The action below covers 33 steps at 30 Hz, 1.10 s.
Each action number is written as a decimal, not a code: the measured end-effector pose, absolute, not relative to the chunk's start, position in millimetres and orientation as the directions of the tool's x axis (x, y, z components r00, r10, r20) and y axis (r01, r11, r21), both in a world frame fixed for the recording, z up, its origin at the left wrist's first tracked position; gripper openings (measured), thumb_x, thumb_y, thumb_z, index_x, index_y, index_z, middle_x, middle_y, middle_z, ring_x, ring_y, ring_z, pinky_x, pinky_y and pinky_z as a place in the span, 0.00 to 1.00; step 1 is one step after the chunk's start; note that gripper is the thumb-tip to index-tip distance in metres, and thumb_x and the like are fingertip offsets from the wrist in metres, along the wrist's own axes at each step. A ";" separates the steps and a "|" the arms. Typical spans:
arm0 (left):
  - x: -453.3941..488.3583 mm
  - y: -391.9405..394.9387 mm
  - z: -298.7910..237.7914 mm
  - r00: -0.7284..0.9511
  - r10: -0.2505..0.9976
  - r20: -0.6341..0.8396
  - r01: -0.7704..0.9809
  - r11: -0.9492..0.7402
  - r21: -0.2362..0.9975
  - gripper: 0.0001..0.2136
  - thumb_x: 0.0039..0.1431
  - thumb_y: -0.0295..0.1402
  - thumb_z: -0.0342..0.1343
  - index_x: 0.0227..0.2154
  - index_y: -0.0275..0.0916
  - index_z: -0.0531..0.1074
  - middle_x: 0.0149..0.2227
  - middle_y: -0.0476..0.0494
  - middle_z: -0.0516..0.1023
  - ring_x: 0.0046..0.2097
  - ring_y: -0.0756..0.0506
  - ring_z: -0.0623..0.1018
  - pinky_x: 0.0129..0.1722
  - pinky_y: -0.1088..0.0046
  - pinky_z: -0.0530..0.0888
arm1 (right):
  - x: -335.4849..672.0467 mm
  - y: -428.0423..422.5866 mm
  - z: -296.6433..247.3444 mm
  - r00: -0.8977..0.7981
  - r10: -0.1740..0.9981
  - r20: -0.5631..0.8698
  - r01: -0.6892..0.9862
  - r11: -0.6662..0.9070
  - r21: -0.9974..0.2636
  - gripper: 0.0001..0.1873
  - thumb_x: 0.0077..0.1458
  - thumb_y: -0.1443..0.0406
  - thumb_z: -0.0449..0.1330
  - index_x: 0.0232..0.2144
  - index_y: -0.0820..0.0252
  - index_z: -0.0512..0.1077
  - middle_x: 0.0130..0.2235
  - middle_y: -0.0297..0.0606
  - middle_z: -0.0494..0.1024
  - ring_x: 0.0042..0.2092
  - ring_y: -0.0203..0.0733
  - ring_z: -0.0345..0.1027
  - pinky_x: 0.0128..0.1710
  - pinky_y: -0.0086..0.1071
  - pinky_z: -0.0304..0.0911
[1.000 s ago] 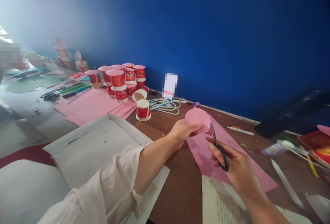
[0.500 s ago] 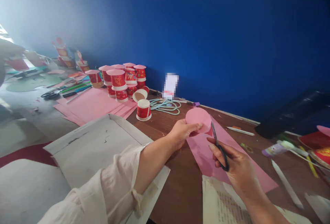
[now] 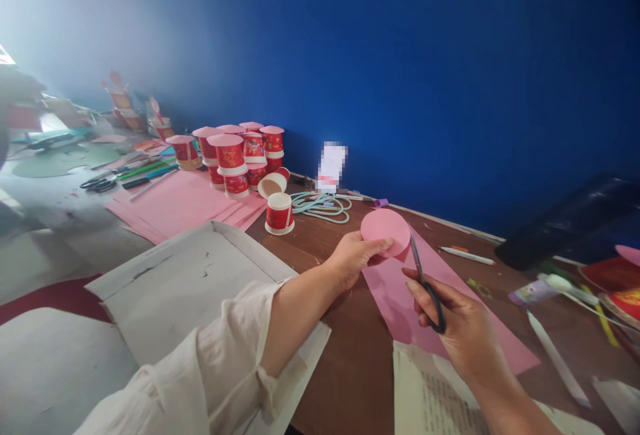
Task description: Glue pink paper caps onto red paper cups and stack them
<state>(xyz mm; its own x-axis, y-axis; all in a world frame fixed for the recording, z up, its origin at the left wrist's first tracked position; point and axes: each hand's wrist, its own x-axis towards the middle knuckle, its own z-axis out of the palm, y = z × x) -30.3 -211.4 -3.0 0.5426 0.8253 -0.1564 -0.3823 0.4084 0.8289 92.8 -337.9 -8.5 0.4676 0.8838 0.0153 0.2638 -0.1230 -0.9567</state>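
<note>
Between the thumb and fingers of my left hand is a round pink paper disc, its near edge pinched. My right hand has its fingers through the loops of black-handled scissors. The scissor blades lie along the disc's right edge; whether they touch the paper I cannot tell. Under both hands a pink paper sheet lies on the brown table. A printed page lies beneath my right forearm.
Stacked red paper cups with pink lids stand on the left, near pink sheets. A single cup sits by a coiled pale cord. White cardboard lies under my left arm. Right are a glue stick and a white pen.
Almost nothing differs. Both hands, the disc and the scissors hold nearly the same position; the whole view has shifted very slightly.
</note>
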 end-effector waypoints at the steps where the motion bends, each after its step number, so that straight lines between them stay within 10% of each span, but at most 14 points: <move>1: -30.4 -211.5 -2.5 0.542 0.825 -0.158 -0.383 0.410 0.828 0.17 0.43 0.32 0.68 0.35 0.27 0.76 0.37 0.35 0.78 0.36 0.48 0.76 0.37 0.72 0.69 | 92.8 -337.7 -8.6 0.468 0.884 0.016 0.263 -0.121 -0.957 0.24 0.48 0.52 0.66 0.44 0.61 0.77 0.23 0.30 0.68 0.23 0.33 0.60 0.25 0.28 0.59; 33: -31.6 -210.7 0.0 0.532 0.825 -0.192 -0.364 0.428 0.828 0.14 0.38 0.32 0.71 0.27 0.30 0.75 0.26 0.44 0.75 0.28 0.52 0.73 0.35 0.74 0.70 | 92.8 -337.1 -1.9 0.484 0.875 -0.023 0.291 -0.185 -0.939 0.29 0.46 0.50 0.65 0.44 0.65 0.77 0.21 0.31 0.69 0.23 0.35 0.62 0.23 0.28 0.59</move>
<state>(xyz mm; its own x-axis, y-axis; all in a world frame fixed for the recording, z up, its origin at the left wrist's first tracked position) -31.6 -210.7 0.0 0.5315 0.8249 -0.1924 -0.3639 0.4275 0.8275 92.8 -337.1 -1.9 0.4838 0.8749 -0.0225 0.2907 -0.1849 -0.9388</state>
